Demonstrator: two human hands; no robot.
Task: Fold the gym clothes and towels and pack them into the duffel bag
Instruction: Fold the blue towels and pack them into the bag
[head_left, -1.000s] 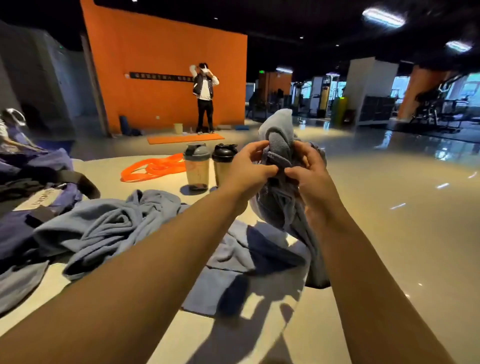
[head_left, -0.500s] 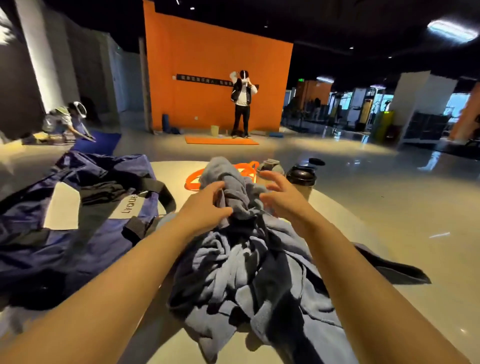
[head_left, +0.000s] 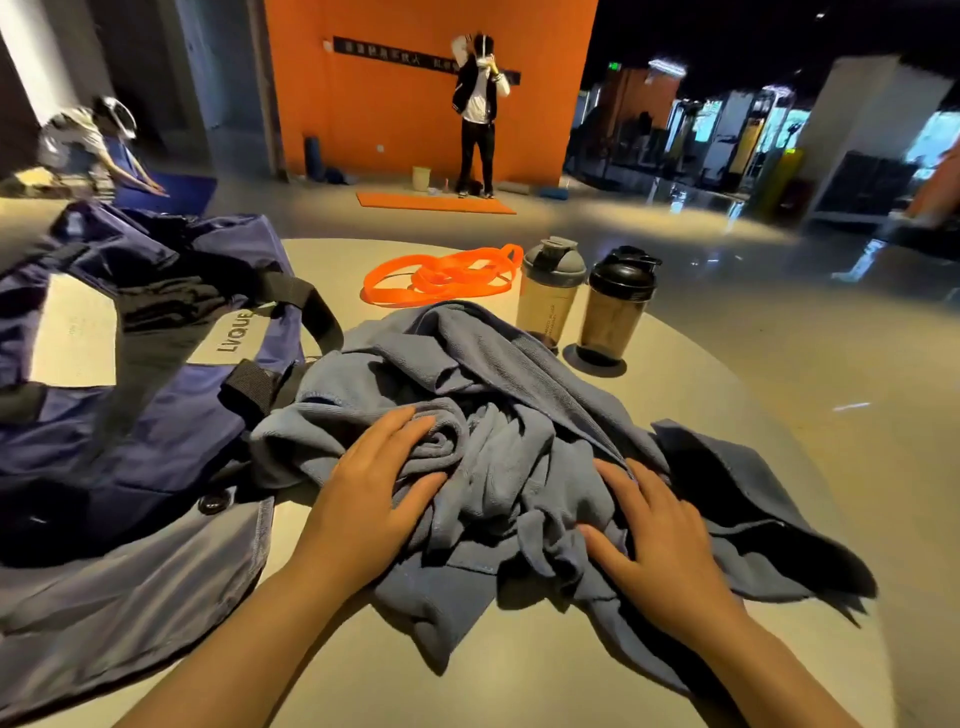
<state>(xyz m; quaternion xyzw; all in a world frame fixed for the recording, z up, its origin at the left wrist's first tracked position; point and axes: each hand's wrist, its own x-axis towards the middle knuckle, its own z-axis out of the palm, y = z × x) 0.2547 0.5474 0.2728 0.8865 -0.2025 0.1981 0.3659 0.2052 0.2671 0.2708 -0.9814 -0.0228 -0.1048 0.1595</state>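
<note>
Duffel bag (head_left: 130, 415) crowds the left, two shakers (head_left: 582, 301) block behind; table (head_left: 753, 415) lies open rightward

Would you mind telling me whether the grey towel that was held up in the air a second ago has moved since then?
Yes. The grey towel has come down onto the table, now crumpled in front of the two shaker bottles, with the left hand and right hand resting on it.
</note>
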